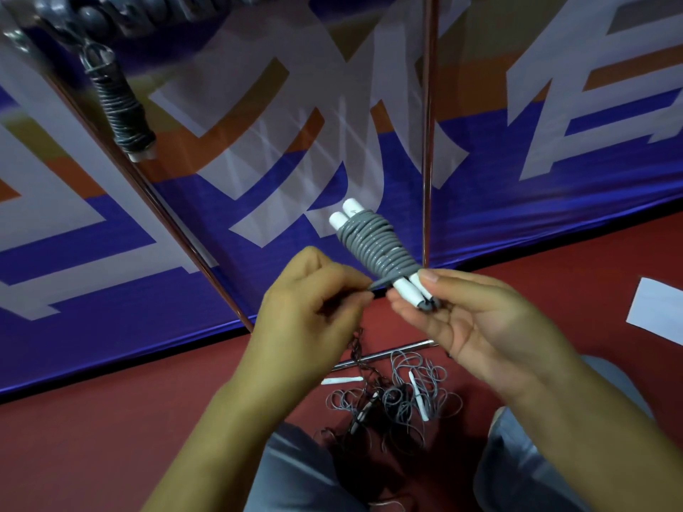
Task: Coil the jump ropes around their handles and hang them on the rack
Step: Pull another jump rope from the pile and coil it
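Head view: ribbed grey rope coil [373, 245]

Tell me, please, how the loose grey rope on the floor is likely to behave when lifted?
The loose grey rope would probably hang floppy, as it lies in many small curls. It looks thin, so likely light. It overlaps a dark rope, so snagging seems possible.
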A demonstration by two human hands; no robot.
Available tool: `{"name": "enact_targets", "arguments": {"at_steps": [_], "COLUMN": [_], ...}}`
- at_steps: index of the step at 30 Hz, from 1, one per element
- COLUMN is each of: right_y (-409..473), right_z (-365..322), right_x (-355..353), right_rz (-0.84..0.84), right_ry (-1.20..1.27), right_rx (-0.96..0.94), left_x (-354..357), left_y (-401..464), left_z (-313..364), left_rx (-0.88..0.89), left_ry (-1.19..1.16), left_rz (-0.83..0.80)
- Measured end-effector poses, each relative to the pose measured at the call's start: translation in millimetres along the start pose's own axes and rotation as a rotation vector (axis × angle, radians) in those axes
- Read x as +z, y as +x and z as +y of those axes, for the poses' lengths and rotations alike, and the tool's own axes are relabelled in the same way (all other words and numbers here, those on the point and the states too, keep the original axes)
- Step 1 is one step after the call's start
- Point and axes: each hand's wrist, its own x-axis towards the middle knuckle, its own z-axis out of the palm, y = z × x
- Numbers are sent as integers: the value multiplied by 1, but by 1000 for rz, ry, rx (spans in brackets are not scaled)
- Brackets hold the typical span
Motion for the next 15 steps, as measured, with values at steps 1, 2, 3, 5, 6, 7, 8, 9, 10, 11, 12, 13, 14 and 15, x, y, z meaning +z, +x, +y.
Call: {"name": "enact_targets", "arguments": {"at_steps": [1, 2, 3, 5, 6, 7, 8, 9, 10, 11, 12, 13, 14, 15], "right_y": [0, 1, 1, 1, 2, 2, 3, 4, 4, 4, 3, 2, 1, 0], "right_z": [-2, -4, -6, -6, -6, -5, -4, -3, -3, -2, -2, -2, -3, -3], "right_x": [1, 2, 4, 6, 6, 7, 7, 7, 6, 6, 5, 6, 6, 7], "right_rz": [4, 9, 16, 34, 30, 16, -3, -23, -40, -57, -77, -101, -126, -147], "right_ry": [39, 74, 106, 158, 161, 143, 120, 101, 87, 80, 77, 76, 72, 65], "right_rx": [21, 42, 65, 108, 115, 110, 99, 87, 81, 79, 79, 80, 78, 72], "left_x": [2, 4, 4, 6, 7, 10, 13, 16, 18, 20, 21, 21, 19, 16], "left_y": [-2, -4, -5, -5, -4, -4, -5, -5, -7, -8, -10, -10, -9, -8], "left_z": [-1, -3, -6, -12, -14, -16, -15, -13, -10, -6, -2, 2, 4, 4], "left_rx": [92, 159, 200, 254, 269, 270, 258, 226, 169, 68, -43, -142, -216, -246], "left_ry": [71, 126, 178, 260, 264, 244, 206, 162, 89, -29, -188, -354, -504, -588], "left_rz": [48, 77, 94, 115, 128, 133, 136, 149, 162, 169, 165, 138, 94, 52]}}
